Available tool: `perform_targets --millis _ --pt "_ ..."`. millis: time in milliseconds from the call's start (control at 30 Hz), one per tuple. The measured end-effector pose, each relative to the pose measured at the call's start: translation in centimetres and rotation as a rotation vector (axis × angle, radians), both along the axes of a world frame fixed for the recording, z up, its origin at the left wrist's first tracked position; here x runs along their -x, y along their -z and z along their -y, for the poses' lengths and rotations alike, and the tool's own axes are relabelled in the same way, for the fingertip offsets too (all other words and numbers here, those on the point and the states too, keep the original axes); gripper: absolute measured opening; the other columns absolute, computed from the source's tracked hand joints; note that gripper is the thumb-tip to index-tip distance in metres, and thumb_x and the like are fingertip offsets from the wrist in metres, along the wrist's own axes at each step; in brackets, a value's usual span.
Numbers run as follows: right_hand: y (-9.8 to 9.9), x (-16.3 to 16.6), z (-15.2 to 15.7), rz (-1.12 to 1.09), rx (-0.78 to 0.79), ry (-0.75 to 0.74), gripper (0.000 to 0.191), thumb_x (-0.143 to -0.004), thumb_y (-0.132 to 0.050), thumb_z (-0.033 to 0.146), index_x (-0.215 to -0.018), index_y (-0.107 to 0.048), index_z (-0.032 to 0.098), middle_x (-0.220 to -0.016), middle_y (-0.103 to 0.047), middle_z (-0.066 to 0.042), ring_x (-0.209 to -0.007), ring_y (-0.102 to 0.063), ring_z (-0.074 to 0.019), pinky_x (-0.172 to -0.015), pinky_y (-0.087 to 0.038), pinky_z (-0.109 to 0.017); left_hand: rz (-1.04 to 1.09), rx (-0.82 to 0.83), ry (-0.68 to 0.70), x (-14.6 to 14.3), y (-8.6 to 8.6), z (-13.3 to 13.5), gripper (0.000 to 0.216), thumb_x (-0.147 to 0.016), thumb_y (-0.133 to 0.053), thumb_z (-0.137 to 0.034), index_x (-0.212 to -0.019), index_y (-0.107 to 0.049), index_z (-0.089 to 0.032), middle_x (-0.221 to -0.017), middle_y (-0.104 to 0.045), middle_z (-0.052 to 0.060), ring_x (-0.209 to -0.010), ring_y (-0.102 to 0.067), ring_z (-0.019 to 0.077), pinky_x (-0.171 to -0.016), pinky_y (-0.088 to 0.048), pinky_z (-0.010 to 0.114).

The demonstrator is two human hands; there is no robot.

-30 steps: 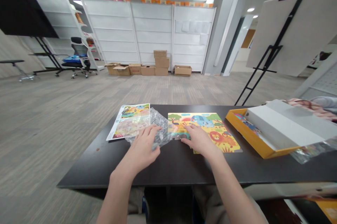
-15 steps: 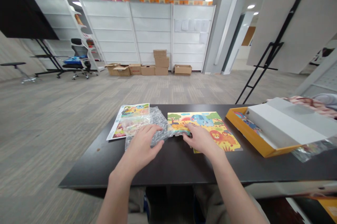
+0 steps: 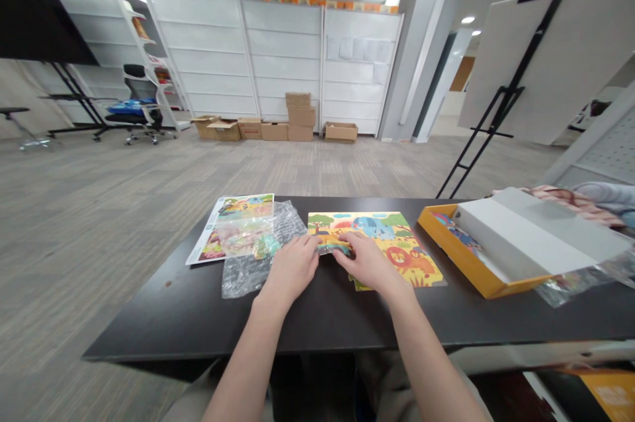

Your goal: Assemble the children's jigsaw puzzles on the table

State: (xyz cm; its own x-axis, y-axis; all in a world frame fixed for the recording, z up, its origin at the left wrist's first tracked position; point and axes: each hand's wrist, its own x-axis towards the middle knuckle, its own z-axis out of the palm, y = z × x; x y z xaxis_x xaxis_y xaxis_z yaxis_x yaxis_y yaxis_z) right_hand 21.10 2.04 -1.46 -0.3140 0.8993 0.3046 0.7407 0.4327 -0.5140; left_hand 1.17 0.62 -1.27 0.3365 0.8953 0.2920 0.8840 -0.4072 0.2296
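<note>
A colourful animal jigsaw puzzle lies flat on the black table. My right hand rests on its near left part, fingertips pinched on a puzzle piece at the puzzle's edge. My left hand lies just left of it, fingers stretched out and touching the same edge of the puzzle. A crumpled clear plastic bag with some pieces inside lies left of my left hand, partly over a printed picture sheet.
An orange box tray with a white lid lying across it stands at the right, plastic wrap beside it. Beyond the table are open floor, cardboard boxes, an easel and an office chair.
My left hand has left the plastic bag and moved right to the puzzle's left edge. The right hand stayed on the piece. The camera shifted slightly.
</note>
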Motion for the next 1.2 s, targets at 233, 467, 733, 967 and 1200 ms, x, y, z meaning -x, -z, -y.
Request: perform_targets --millis 233,467,733,967,1200 --pt "-0.6 0.2 0.5 -0.032 0.119 -0.034 0.029 -0.091 -0.062 0.034 -0.114 -0.067 0.017 -0.114 -0.07 -0.012 -0.103 -0.065 -0.025 -0.091 -0.048 -0.037 -0.044 -0.025 0.096 0.2 -0.1 0.7 0.032 -0.092 -0.046 -0.01 -0.117 -0.06 -0.022 -0.117 -0.068 0.007 -0.11 -0.059 0.0255 -0.089 -0.053 0.038" --pt "-1.0 -0.4 0.7 -0.014 0.199 -0.011 0.056 -0.083 -0.072 0.041 -0.131 -0.061 0.015 -0.131 -0.065 -0.017 -0.119 -0.061 -0.0311 -0.103 -0.046 -0.045 0.031 0.031 0.139 0.8 0.2 1.2 0.032 -0.087 -0.051 -0.01 -0.114 -0.062 -0.023 -0.115 -0.068 0.006 -0.11 -0.058 0.0245 -0.092 -0.052 0.037" --pt "0.3 -0.2 0.2 -0.025 0.117 -0.03 0.059 -0.074 -0.078 0.026 -0.13 -0.062 0.014 -0.132 -0.064 -0.017 -0.124 -0.059 -0.0309 -0.107 -0.044 -0.045 -0.004 -0.046 0.085 0.3 0.5 1.4 0.034 -0.087 -0.057 -0.017 -0.121 -0.062 -0.021 -0.133 -0.062 0.01 -0.128 -0.05 0.0314 -0.103 -0.046 0.05" --pt "-0.8 -0.5 0.5 -0.041 0.159 -0.045 0.051 -0.08 -0.073 0.033 -0.127 -0.061 0.016 -0.127 -0.067 -0.015 -0.118 -0.063 -0.0297 -0.101 -0.048 -0.044 0.041 -0.12 0.189 0.3 0.2 1.3 0.028 -0.09 -0.053 -0.01 -0.113 -0.063 -0.022 -0.126 -0.067 0.005 -0.128 -0.051 0.0262 -0.103 -0.044 0.045" --pt "-0.7 -0.1 0.4 -0.156 0.18 -0.029 0.048 -0.083 -0.07 0.038 -0.126 -0.06 0.019 -0.128 -0.067 -0.012 -0.114 -0.064 -0.0264 -0.096 -0.051 -0.041 -0.036 -0.094 0.136 0.0 0.1 1.1 0.025 -0.089 -0.056 -0.008 -0.108 -0.064 -0.021 -0.114 -0.07 0.006 -0.116 -0.058 0.0268 -0.092 -0.048 0.042"
